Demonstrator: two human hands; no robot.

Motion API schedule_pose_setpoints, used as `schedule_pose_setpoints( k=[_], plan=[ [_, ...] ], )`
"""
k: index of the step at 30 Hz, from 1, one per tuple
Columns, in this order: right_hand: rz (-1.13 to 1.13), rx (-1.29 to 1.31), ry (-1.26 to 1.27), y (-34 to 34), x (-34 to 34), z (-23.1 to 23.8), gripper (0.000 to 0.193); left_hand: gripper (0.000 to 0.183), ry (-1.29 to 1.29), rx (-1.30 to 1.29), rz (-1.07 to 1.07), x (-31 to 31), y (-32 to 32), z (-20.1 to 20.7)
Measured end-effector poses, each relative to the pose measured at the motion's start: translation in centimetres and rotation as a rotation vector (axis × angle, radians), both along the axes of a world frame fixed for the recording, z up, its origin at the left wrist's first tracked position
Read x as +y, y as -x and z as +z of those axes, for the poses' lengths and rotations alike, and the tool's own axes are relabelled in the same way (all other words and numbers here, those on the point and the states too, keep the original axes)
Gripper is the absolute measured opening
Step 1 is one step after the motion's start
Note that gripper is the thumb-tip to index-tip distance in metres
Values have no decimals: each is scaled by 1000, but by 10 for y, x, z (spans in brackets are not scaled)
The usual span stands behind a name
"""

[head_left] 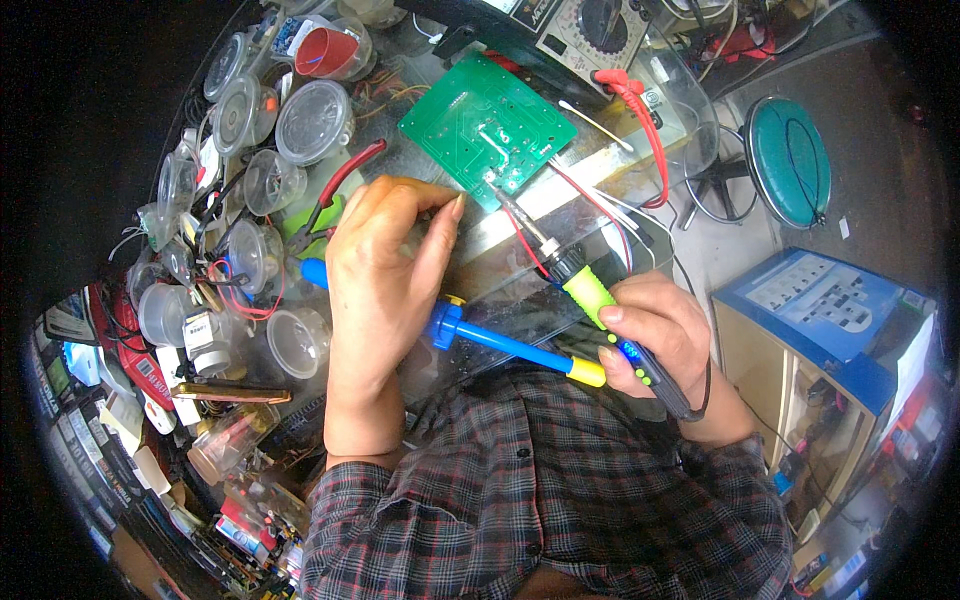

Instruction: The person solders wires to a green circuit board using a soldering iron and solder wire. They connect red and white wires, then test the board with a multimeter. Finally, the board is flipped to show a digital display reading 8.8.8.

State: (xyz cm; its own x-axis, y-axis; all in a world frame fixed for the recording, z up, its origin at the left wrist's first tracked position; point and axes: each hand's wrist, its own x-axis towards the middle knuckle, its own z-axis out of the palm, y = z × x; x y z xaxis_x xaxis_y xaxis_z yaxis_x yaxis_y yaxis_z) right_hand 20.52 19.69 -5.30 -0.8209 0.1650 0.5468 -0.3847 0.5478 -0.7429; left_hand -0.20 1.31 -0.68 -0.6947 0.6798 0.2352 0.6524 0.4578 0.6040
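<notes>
A green circuit board point(452, 125) lies on the glass-topped table, its trace side up. My right hand point(660, 335) is wrapped round the handle of a soldering iron point(590, 290) with a lime-green and dark grip. The iron's tip meets the board near its lower edge. Beside that edge, my left hand point(385, 270) is closed in a pinch, thumb against fingers; whatever it pinches is too small to make out. Behind the left wrist and between my hands lies a blue desoldering pump point(515, 350) with a yellow end. Red-handled cutters point(345, 185) rest left of my left hand.
Clear plastic tubs point(315, 122) crowd the left side. A multimeter point(595, 35) with a red lead point(655, 140) stands at the back. A cotton swab point(595, 125) and wires lie right of the board. A green stool point(788, 160) and blue-topped box point(825, 310) are at right.
</notes>
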Motion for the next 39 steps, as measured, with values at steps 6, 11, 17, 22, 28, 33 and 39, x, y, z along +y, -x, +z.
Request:
schedule_pose_setpoints(
  k=[6, 11, 17, 22, 28, 33, 39],
  plan=[
    [-75, -10, 88, -8, 3, -3, 38, 8, -22, 6, 23, 1, -1, 1],
    [-85, -6, 113, -3, 2, -7, 38, 8, -22, 9, 15, 2, 0, 0],
    [-69, -10, 137, 1, 1, -8, 39, 9, -16, 4, 11, 2, 0, -2],
    [-63, -23, 135, 1, 1, -10, 40, 9, -21, 6, 5, 3, 0, -2],
    [-63, -27, 175, 0, 1, -15, 41, 8, 4, 23, -9, 3, 1, -3],
    [-56, -23, 202, 0, 2, -17, 40, 8, 20, 7, -1, 4, 0, -1],
    [-54, -15, 216, 2, 2, -17, 39, 8, 26, -6, 6, 5, 0, -2]
  ],
)
